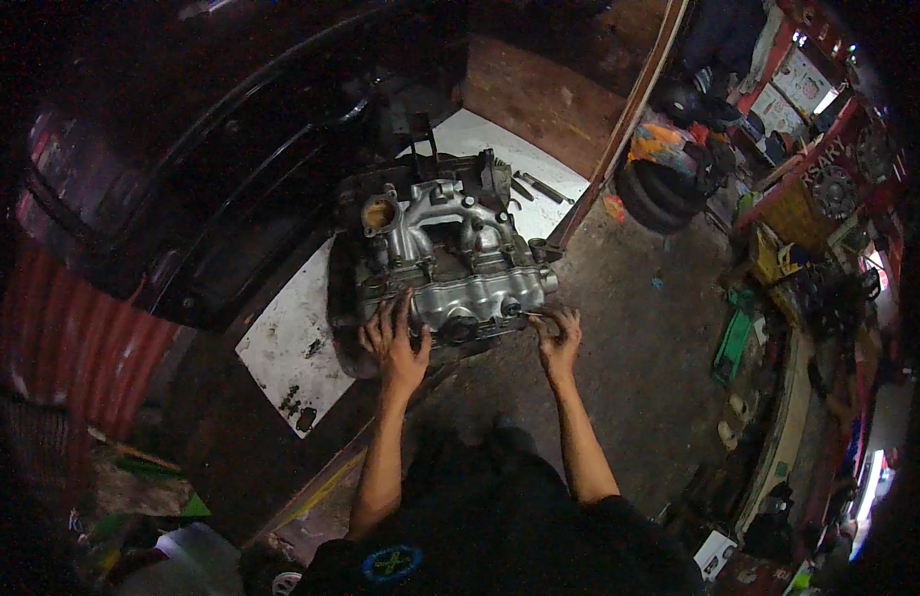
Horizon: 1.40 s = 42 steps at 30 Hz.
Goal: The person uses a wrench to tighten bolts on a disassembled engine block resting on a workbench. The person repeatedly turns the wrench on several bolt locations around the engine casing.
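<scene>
- Silver metal engine assembly (470, 296) sits ahead of me in the head view, over a white board (286, 348).
- Left grip (392, 338): fingers spread at its near left corner.
- Right grip (559, 343): by its near right corner; I cannot tell whether it pinches anything.

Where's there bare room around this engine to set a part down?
The white board looks bare left of the engine, above the dark spots. Floor between the right hand and the green object looks mostly open. Crowded: the board's upper-right part, holding tools, and beyond the green object.
</scene>
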### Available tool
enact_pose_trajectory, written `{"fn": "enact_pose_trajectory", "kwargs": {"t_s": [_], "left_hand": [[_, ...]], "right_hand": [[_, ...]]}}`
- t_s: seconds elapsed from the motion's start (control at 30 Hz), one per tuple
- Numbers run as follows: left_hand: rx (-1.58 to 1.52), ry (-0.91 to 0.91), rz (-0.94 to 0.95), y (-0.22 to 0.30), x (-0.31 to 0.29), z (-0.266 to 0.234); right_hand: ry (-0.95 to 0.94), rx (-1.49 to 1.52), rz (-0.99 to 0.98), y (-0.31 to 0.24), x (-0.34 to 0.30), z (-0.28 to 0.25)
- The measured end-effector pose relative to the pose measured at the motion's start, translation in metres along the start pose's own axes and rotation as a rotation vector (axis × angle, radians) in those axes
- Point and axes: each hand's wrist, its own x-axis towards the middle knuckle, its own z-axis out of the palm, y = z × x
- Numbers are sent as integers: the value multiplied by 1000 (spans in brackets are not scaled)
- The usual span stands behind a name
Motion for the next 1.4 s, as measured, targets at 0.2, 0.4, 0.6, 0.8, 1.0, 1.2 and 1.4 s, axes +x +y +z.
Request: {"fn": "enact_pose_trajectory", "kwargs": {"t_s": [0.2, 0.4, 0.6, 0.8, 1.0, 1.2, 1.4], "left_hand": [[0, -3, 14, -3, 6, 4], [-11, 3, 20, -2, 7, 3], [-6, -1, 9, 1, 7, -1], [-31, -13, 5, -1, 6, 0], [-15, -3, -3, -2, 5, 0], [-12, 12, 27, -8, 3, 5], [-36, -17, 33, -7, 3, 5]], "right_hand": [[30, -67, -42, 16, -2, 15], [-40, -86, -95, 10, 6, 7], [-154, -316, -278, -2, 42, -27], [-870, -432, -263, -64, 114, -64], [-1034, -352, -478, -114, 131, 2], [-1029, -129, -420, -100, 89, 63], [-741, -17, -384, -116, 77, 31]]}}
